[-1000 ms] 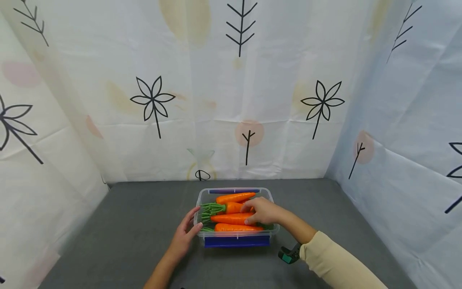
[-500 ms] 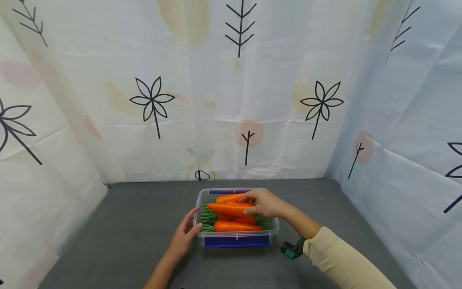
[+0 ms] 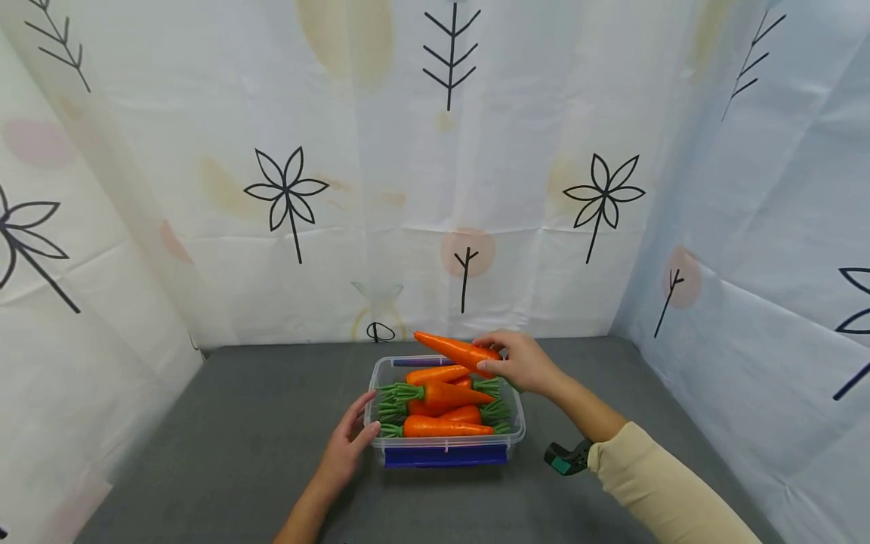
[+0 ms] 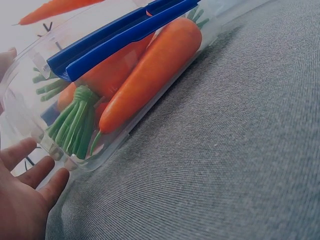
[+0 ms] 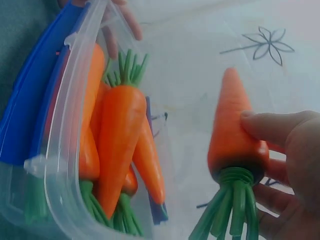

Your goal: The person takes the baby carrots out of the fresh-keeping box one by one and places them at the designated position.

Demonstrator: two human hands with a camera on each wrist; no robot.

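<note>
A carrot (image 3: 454, 350) with green stalks is held in my right hand (image 3: 522, 364), above the far right part of a clear plastic box. In the right wrist view the thumb presses on the orange body of this carrot (image 5: 231, 130), near its stalks. The clear box (image 3: 445, 441) has blue clips and holds several more carrots (image 3: 448, 427), heaped with stalks at both ends. My left hand (image 3: 345, 444) rests at the left end of the box with its fingers spread and fairly straight. In the left wrist view, its fingertips (image 4: 56, 186) lie at the box's corner.
The box stands on a grey cloth-covered table (image 3: 272, 423). White curtains (image 3: 381, 189) with printed plants enclose the back and both sides. A dark band with a green patch (image 3: 563, 462) is on the right wrist, beside a beige sleeve (image 3: 666, 483).
My right hand has lifted a carrot out of the box, up and away to the right, its tip now raised. Another carrot shows on top of the heap. The left hand stays put.
</note>
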